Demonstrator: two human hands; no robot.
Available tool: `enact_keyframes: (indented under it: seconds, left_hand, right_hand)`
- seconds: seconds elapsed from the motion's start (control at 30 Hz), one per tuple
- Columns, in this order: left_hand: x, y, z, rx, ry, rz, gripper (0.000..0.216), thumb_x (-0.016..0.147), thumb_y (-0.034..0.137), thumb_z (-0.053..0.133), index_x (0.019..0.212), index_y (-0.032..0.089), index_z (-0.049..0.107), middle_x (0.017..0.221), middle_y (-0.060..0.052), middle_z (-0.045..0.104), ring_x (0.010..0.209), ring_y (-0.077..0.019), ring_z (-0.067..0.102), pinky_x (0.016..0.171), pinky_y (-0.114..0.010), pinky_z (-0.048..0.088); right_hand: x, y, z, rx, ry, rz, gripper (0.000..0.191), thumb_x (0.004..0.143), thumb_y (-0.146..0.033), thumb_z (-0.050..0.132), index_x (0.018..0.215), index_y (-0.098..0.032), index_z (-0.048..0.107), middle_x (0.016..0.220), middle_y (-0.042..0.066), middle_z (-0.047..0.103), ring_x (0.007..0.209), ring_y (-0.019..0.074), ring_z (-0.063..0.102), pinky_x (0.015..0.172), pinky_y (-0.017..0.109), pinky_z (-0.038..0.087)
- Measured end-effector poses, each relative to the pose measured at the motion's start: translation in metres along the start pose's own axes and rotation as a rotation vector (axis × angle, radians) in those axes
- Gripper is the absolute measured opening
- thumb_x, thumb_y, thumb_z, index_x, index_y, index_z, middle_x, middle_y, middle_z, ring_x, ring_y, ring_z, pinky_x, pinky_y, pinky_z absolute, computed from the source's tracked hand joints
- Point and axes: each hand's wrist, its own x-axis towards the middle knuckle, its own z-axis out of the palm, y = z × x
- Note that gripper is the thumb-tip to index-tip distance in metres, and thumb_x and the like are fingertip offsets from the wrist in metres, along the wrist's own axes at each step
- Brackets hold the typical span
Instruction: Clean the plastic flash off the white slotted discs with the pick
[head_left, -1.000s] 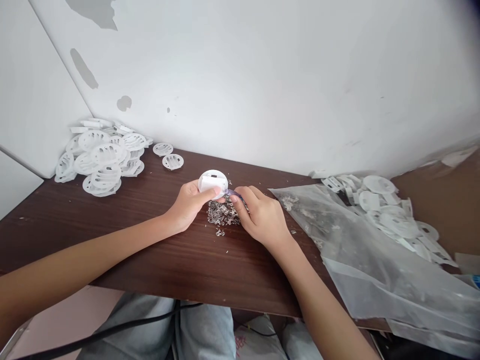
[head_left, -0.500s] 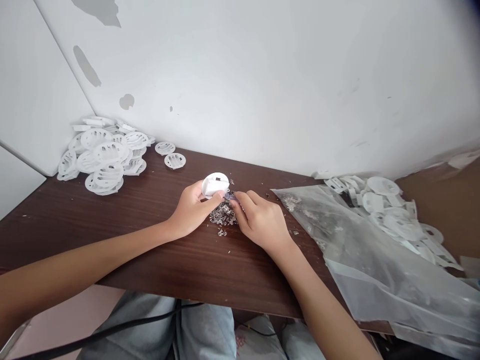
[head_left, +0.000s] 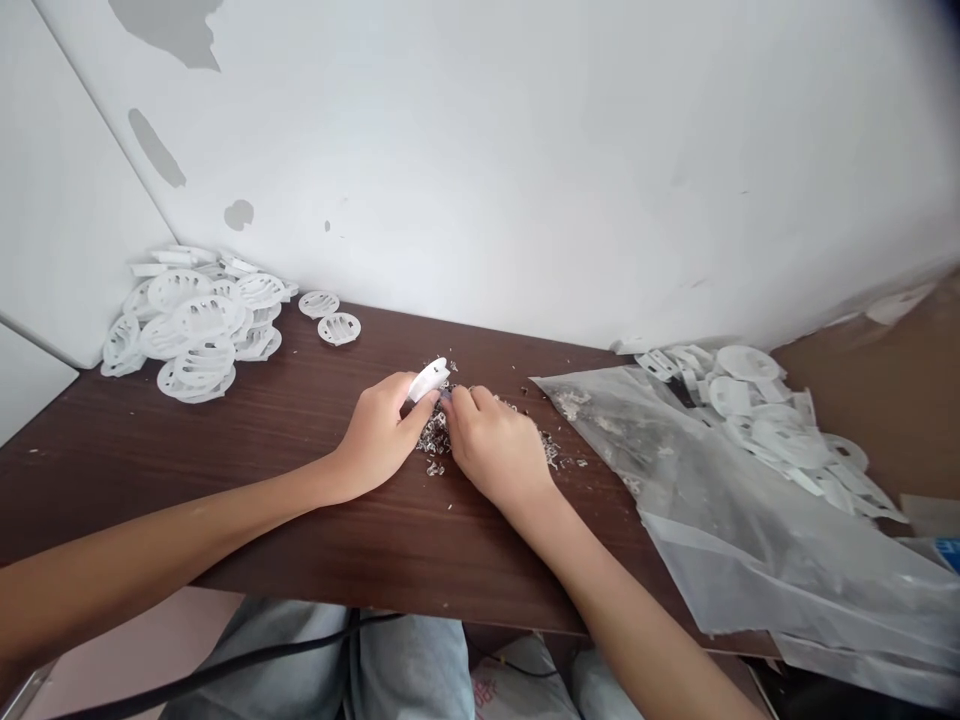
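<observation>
Between the thumb and fingers of my left hand (head_left: 379, 430) is a round white plastic cover (head_left: 428, 380), tilted so that its edge shows. My right hand (head_left: 499, 440) is closed around a small purplish tool (head_left: 446, 394), mostly hidden by the fingers. The tool's end is close against the cover's right edge; whether it touches cannot be made out. Below both hands lies a heap of small shiny metal clips (head_left: 435, 435), partly covered by my right hand.
Many slotted white covers (head_left: 206, 318) are piled at the back left, with two more (head_left: 339, 328) beside them. A clear plastic bag (head_left: 697, 500) spreads over the right side of the brown table (head_left: 300, 540), with more white parts (head_left: 780, 430) on it. A white wall (head_left: 480, 180) rises behind.
The white cover has turned from facing me to nearly edge-on. My right hand has moved left and rotated over the tool, its fingers now closer to my left hand. The view has shifted slightly.
</observation>
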Motion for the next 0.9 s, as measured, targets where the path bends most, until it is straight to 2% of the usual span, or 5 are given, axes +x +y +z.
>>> enact_keyframes:
  seconds: [0.17, 0.3, 0.43, 0.6, 0.9]
  left_hand:
    - [0.009, -0.005, 0.001, -0.501, -0.07, -0.217, 0.029, 0.089, 0.04, 0.071, 0.108, 0.018, 0.07, 0.104, -0.007, 0.076, 0.097, -0.0245, 0.072, 0.087, -0.038, 0.057]
    - [0.013, -0.004, 0.002, -0.702, -0.013, -0.233, 0.041, 0.081, 0.033, 0.078, 0.117, 0.018, 0.066, 0.108, -0.007, 0.074, 0.101, -0.0236, 0.07, 0.084, -0.037, 0.061]
    - [0.013, -0.003, -0.001, -0.716, -0.085, -0.232, 0.038, 0.081, 0.032, 0.077, 0.114, 0.018, 0.066, 0.105, -0.005, 0.072, 0.091, -0.0196, 0.069, 0.075, -0.033, 0.061]
    - [0.012, -0.005, -0.003, -0.667, -0.081, -0.243, 0.039, 0.084, 0.032, 0.074, 0.119, 0.02, 0.062, 0.097, -0.001, 0.069, 0.068, -0.0099, 0.062, 0.066, -0.026, 0.054]
    - [0.007, -0.001, -0.002, -0.592, -0.094, -0.132, 0.041, 0.086, 0.027, 0.073, 0.123, 0.021, 0.057, 0.103, -0.003, 0.065, 0.083, -0.0137, 0.06, 0.068, -0.025, 0.051]
  right_hand:
    - [0.0, -0.001, -0.002, 0.117, -0.048, 0.014, 0.037, 0.112, -0.033, 0.035, 0.089, -0.018, 0.06, 0.079, 0.005, 0.065, 0.058, 0.0162, 0.055, 0.05, 0.03, 0.019]
    - [0.0, 0.008, -0.005, 0.291, -0.034, 0.045, 0.036, 0.112, -0.037, 0.032, 0.096, -0.019, 0.058, 0.087, 0.005, 0.068, 0.061, 0.0165, 0.058, 0.052, 0.028, 0.025]
    - [-0.001, 0.013, -0.005, 0.405, -0.005, 0.092, 0.035, 0.112, -0.039, 0.032, 0.1, -0.019, 0.059, 0.09, 0.006, 0.07, 0.063, 0.0174, 0.061, 0.053, 0.028, 0.029]
    - [-0.001, 0.014, -0.004, 0.394, 0.021, 0.076, 0.034, 0.111, -0.039, 0.034, 0.1, -0.019, 0.059, 0.089, 0.006, 0.071, 0.063, 0.0181, 0.062, 0.054, 0.029, 0.029]
    - [-0.002, 0.011, -0.003, 0.419, 0.019, 0.078, 0.033, 0.11, -0.04, 0.036, 0.098, -0.02, 0.059, 0.088, 0.006, 0.072, 0.061, 0.017, 0.06, 0.054, 0.027, 0.03]
